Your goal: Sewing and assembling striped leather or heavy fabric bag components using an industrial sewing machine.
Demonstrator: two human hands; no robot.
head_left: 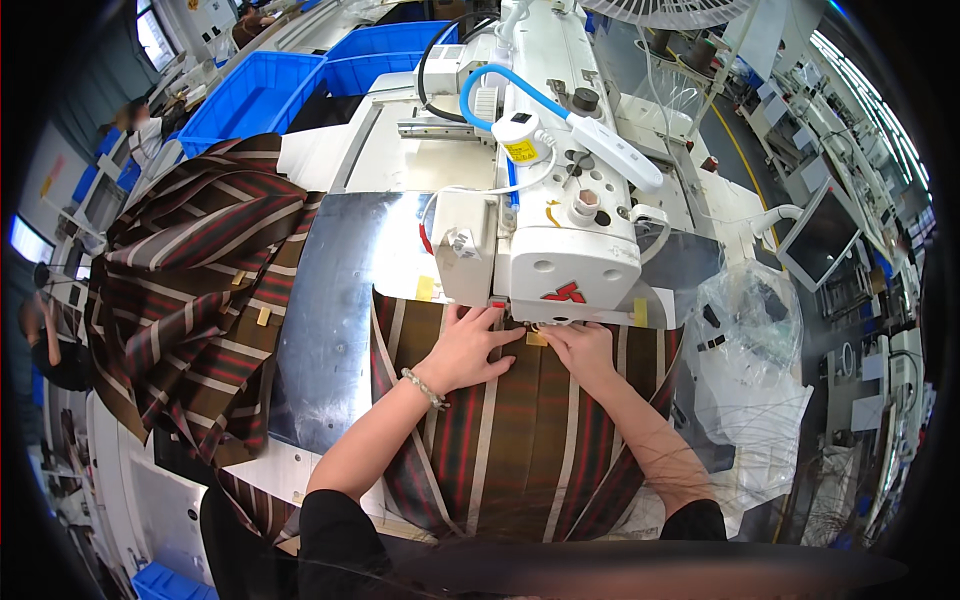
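Note:
Brown fabric with red, grey and cream stripes (515, 450) lies spread below the head of a white sewing machine (575, 255). My left hand (465, 352) rests on it with the fingers spread, just left of the needle area. A small yellow tag (537, 339) sits on the cloth close to the machine's foot. Against its right side, the thumb and fingertips of my right hand (582, 352) are drawn together in a pinch. The machine head hides the needle and the cloth's far edge.
At the left hangs a heap of matching striped fabric (200, 270), next to a shiny metal plate (335, 310). Blue bins (255, 100) stand behind it. To the right are a clear plastic bag (750, 350) and a screen on an arm (822, 235).

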